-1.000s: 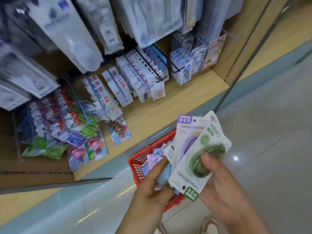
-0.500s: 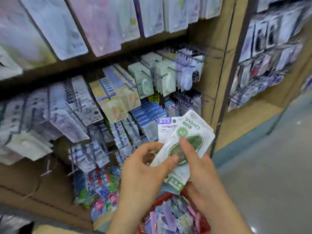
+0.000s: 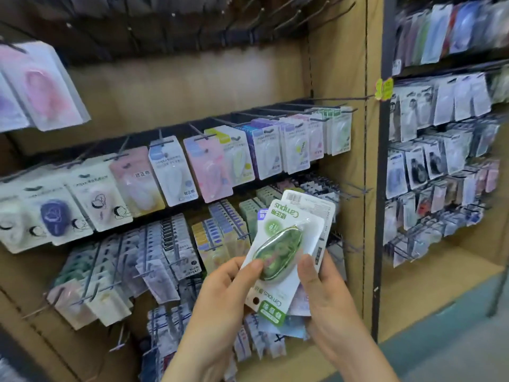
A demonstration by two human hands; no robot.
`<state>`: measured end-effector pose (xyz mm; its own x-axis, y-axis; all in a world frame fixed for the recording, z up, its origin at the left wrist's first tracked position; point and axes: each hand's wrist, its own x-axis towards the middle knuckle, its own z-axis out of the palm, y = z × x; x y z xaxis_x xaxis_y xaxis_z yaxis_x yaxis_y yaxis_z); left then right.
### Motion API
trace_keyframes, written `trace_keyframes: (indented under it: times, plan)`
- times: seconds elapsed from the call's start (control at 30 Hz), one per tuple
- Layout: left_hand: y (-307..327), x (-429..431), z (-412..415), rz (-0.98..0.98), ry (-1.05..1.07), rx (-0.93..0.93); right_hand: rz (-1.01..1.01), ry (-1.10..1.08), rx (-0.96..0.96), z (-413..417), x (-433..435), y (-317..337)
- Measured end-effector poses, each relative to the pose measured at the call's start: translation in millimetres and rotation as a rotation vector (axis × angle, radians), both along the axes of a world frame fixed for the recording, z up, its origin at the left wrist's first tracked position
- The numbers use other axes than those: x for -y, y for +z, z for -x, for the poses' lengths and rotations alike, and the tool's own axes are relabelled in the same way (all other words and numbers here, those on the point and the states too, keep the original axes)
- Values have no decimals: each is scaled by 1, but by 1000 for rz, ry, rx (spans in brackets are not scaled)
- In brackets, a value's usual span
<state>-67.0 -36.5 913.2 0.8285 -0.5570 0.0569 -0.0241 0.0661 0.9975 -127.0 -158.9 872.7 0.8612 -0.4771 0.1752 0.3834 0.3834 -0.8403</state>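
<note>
Left hand [image 3: 220,293] and right hand [image 3: 327,293] both gripping stack of packets, green correction-tape packet [image 3: 283,252] foremost, upside down, thumbs pressed on its front, pegged display rack [image 3: 192,166] behind.

Hanging packets [image 3: 176,175] crowd in row on row, and the held packets [image 3: 309,231] cover the lower ones; the one open band is the bare back board [image 3: 179,86] under the empty pegs [image 3: 242,20] up top. A wooden upright [image 3: 349,78] walls off the right side, and the floor [image 3: 454,354] beside it lies open.
</note>
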Motion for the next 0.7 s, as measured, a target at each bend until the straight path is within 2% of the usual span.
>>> trace_keyframes:
  times: [0.23,0.33,0.4,0.5,0.6,0.7]
  plan:
    - [26,-33,-44,93,-55,-127,110,166,68,-43,-2,27]
    - [34,-49,-71,145,-20,-77,121,189,101,-72,-14,41]
    - [45,-60,-89,182,-16,-22,50,214,132,-92,-26,52]
    - [69,-81,-113,208,116,152,0,171,154,-121,-39,75]
    - [109,-116,-140,214,324,417,84,62,171,-145,-35,107]
    - [152,-158,-170,131,382,672,186,49,256,-161,-31,147]
